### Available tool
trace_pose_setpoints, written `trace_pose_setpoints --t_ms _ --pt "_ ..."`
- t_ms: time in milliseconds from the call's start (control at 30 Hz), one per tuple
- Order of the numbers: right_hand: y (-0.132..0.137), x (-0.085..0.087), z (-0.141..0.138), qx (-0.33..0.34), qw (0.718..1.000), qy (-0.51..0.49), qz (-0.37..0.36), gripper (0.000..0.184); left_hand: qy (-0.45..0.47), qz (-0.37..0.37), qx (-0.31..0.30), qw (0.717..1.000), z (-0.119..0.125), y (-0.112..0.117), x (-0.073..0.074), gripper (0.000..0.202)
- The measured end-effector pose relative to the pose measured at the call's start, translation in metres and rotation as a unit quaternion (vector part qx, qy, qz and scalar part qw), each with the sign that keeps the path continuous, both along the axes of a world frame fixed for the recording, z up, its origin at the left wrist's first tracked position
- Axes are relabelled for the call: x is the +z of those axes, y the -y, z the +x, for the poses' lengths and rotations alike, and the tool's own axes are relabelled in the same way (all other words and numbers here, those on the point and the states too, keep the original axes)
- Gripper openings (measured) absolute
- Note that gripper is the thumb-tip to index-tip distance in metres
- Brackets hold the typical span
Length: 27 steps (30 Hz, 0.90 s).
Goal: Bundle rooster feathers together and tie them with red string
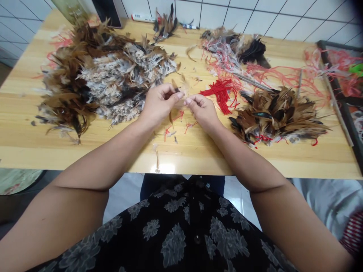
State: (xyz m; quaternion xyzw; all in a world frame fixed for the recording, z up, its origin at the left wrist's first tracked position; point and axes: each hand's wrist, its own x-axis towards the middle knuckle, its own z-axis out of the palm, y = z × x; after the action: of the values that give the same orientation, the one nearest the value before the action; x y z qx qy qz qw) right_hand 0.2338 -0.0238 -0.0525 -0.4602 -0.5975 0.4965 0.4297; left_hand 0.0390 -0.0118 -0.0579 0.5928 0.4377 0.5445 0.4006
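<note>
Over the middle of the table my left hand (pixel 161 104) is closed in a pinch on a small brown feather (pixel 176 87). My right hand (pixel 203 110) is pinched too, its fingertips almost meeting the left ones at the feather's pale, fluffy end. A bundle of red strings (pixel 222 92) lies just beyond my right hand. To the left of my left hand spreads a large heap of brown and whitish feathers (pixel 110 75). Brown feather bunches tied with red string (pixel 279 115) lie to the right of my right hand.
Pink and white plastic strands (pixel 224 56) trail across the back right, near a black feather tuft (pixel 253 51). A dark-framed tray (pixel 338 90) stands at the right edge. Markers (pixel 143 18) and a phone-like dark slab (pixel 107 13) are by the tiled wall.
</note>
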Motion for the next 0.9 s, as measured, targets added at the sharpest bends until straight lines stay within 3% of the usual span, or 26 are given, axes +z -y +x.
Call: trace_pose_setpoints --t_ms 200,333,567,767,900 --pt "-0.003 0.003 0.006 0.038 0.999 -0.035 -0.015 0.041 -0.006 0.049 -0.035 0.998 -0.008 -0.011 -0.004 0.059" --pt "-0.004 0.009 0.011 0.051 0.996 -0.055 -0.052 0.045 -0.036 0.073 -0.062 0.995 -0.015 -0.016 -0.003 0.057" --pt "-0.009 0.005 0.012 0.085 0.992 -0.069 -0.063 0.055 -0.082 0.046 -0.110 0.989 -0.013 -0.004 0.014 0.055" --pt "-0.015 -0.005 0.017 0.115 0.991 -0.058 -0.045 0.064 -0.157 0.042 -0.089 0.983 -0.017 -0.003 0.030 0.053" --pt "-0.017 -0.006 0.017 0.145 0.988 -0.045 -0.037 0.064 -0.164 0.051 -0.090 0.981 -0.013 -0.001 0.033 0.050"
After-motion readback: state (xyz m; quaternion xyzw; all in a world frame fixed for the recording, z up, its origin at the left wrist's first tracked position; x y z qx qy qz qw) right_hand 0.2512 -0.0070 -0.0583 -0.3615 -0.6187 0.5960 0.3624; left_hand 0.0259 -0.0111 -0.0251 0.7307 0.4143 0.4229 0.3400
